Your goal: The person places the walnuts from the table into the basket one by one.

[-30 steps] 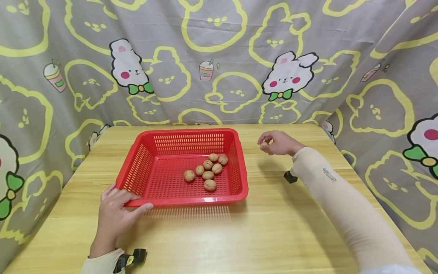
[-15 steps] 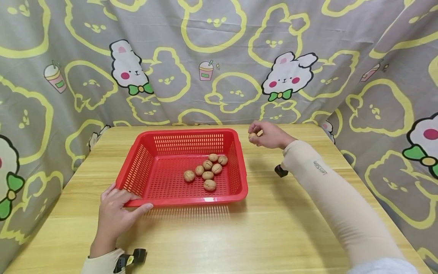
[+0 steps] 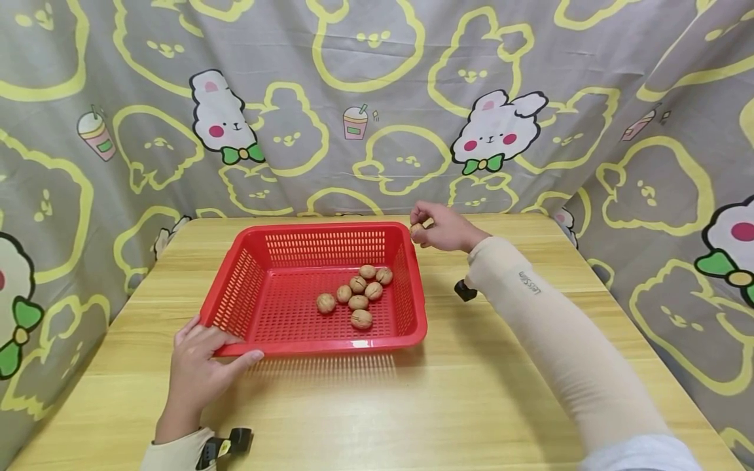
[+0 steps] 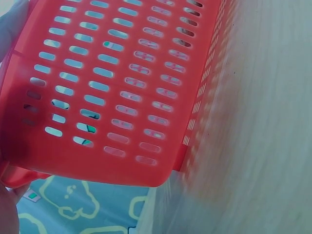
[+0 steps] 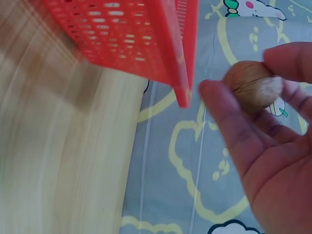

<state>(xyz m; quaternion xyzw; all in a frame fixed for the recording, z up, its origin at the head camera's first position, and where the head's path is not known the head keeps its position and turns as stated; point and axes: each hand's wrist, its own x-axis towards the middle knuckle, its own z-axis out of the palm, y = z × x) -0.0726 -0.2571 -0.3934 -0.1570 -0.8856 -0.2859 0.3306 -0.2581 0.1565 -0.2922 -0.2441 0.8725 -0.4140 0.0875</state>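
Observation:
A red plastic basket (image 3: 330, 348) with slotted walls sits on the table, and several walnuts (image 3: 357, 302) lie on its floor toward the right. At its near left corner my left hand (image 3: 203, 366) grips the rim, thumb along the front edge. My right hand (image 3: 444, 227) pinches one walnut (image 5: 253, 87) between thumb and fingers, just outside the basket's far right corner and above the table. In the left wrist view the basket's slotted wall (image 4: 112, 87) fills much of the picture, with parts of the left hand at the left edge.
The wooden table (image 3: 353, 412) extends on every side of the basket. Behind it and at both sides hangs a grey curtain (image 3: 406, 78) with yellow outlines and white cartoon figures. A small black camera (image 3: 240, 440) is strapped to the left wrist.
My right hand has moved left with the walnut, from over the table at the right to beside the basket's far right corner. The left hand and basket stay put.

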